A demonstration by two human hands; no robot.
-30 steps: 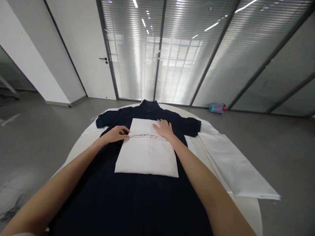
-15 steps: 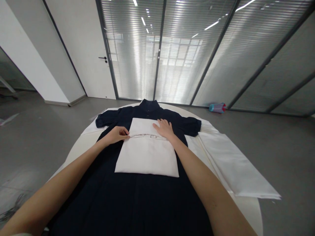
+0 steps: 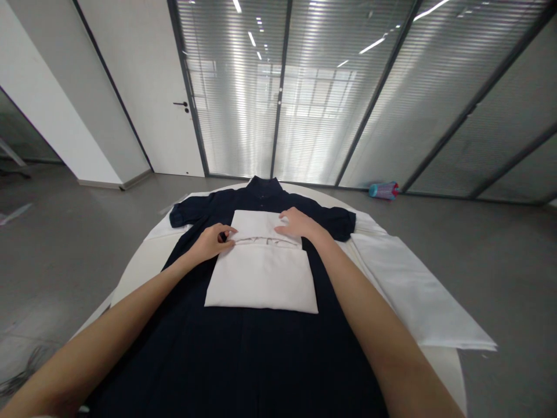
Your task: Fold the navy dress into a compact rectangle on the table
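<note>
A folded white cloth (image 3: 263,276) lies flat on a dark navy short-sleeved garment (image 3: 235,354). Across its upper part runs a gathered, slightly wrinkled seam or edge. My left hand (image 3: 213,241) rests at the cloth's left edge beside that seam, thumb and forefinger curved with a gap between them. On the opposite side, my right hand (image 3: 298,223) touches the upper right of the cloth, its fingers bent and its thumb apart from them. Underneath, the garment is spread with its collar at the far end and its sleeves out to both sides.
A round white table (image 3: 141,261) carries the garment. More folded white fabric (image 3: 418,290) lies on the right and hangs past the table edge. A blue and red patterned object (image 3: 383,190) is on the floor by the glass partition (image 3: 317,104).
My right hand has gone from lying flat with fingers spread to a bent-finger shape near the cloth's right edge. My left hand has shifted slightly right, onto the cloth's left edge.
</note>
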